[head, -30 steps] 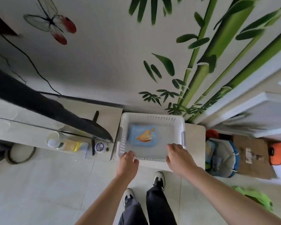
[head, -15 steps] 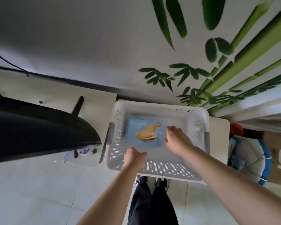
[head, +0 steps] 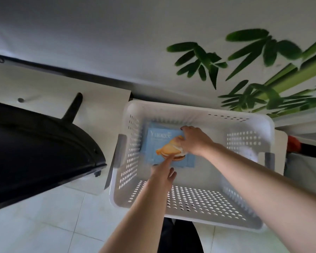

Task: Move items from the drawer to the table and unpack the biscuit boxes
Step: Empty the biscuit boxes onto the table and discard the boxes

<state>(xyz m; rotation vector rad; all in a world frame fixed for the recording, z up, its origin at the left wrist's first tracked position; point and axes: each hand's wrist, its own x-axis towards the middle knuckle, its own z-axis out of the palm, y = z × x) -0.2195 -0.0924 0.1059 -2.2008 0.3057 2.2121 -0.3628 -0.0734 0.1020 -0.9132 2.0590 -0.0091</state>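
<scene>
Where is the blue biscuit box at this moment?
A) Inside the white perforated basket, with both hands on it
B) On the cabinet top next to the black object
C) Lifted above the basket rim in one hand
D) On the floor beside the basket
A: the blue biscuit box lies on the bottom of the white basket, with the right hand on its far edge and the left hand at its near edge.

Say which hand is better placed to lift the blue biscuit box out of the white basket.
Right. The right hand already lies over the biscuit box, fingers at its far edge; the left hand only points at its near edge.
</scene>
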